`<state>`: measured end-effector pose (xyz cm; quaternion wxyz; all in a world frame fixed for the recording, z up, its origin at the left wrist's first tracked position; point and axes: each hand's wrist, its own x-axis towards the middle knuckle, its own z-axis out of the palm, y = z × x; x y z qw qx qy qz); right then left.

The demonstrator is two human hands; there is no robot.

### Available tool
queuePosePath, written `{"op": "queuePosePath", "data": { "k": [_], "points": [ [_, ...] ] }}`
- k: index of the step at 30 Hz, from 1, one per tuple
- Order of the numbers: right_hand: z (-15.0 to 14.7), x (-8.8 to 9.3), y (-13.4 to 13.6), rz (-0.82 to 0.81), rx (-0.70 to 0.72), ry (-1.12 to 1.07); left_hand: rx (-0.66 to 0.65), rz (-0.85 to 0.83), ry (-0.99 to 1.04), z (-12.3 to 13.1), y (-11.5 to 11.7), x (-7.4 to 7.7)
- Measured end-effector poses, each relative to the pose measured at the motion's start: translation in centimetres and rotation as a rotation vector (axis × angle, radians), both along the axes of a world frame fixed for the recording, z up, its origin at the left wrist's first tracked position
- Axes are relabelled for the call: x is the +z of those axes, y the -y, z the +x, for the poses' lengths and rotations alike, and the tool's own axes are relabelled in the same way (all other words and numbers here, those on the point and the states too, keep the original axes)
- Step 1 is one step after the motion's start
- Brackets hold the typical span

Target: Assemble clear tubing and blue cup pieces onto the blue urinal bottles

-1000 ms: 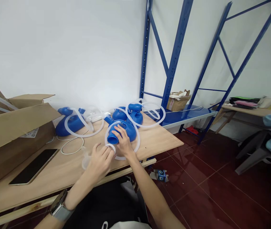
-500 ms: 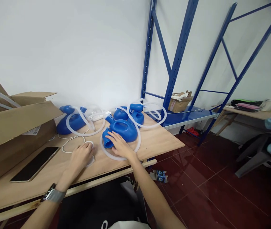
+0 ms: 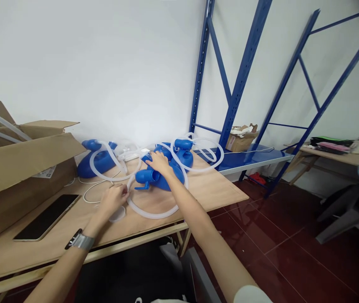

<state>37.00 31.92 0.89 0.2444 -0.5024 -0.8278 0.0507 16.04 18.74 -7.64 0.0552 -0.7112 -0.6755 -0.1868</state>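
A blue plastic urinal bottle [image 3: 177,170] lies on the wooden table in front of me, its open blue funnel mouthpiece [image 3: 146,176] to the left with a small lever below. My right hand [image 3: 160,164] is over the bottle's top, fingers curled around its neck and partly hiding it. A clear tube [image 3: 157,215] loops around the bottle's near side. My left hand [image 3: 114,198] rests on the table, closed, fingertips pinching the tube at the loop's left side. Beside its wrist lies a clear round plastic piece [image 3: 118,213].
More blue bottles with coiled tubes stand behind, one left [image 3: 95,164] and one right [image 3: 186,156]. A phone [image 3: 48,216] and an open cardboard box [image 3: 24,181] occupy the left. A white cable [image 3: 87,193] runs near them. Blue shelving [image 3: 236,75] rises at right.
My right hand has moved up from the funnel to the bottle's neck. The funnel has turned to face right, and my left hand has shifted slightly right along with the tube.
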Motion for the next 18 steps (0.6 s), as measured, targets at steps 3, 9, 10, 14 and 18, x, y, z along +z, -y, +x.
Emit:
{"op": "queuePosePath", "data": {
  "k": [3, 9, 10, 14, 18],
  "points": [
    [-0.5, -0.3, -1.6, -0.023, 0.035, 0.039, -0.056, 0.085, 0.13, 0.8, -0.7, 0.2],
    [0.0, -1.5, -2.7, 0.034, 0.045, 0.024, -0.081, 0.287, 0.348, 2.8, -4.7, 1.9],
    [0.1, -1.4, -2.9, 0.015, 0.063, 0.047, -0.079, 0.323, 0.371, 3.1, -5.7, 2.3],
    [0.6, -0.6, -3.8, -0.115, 0.137, 0.131, -0.069, 0.37, 0.368, 3.6, -9.9, 3.5],
    [1.2, -0.5, -4.1, -0.107, 0.194, 0.161, -0.155, 0.265, 0.275, 3.2, -12.3, 4.0]
  ]
}}
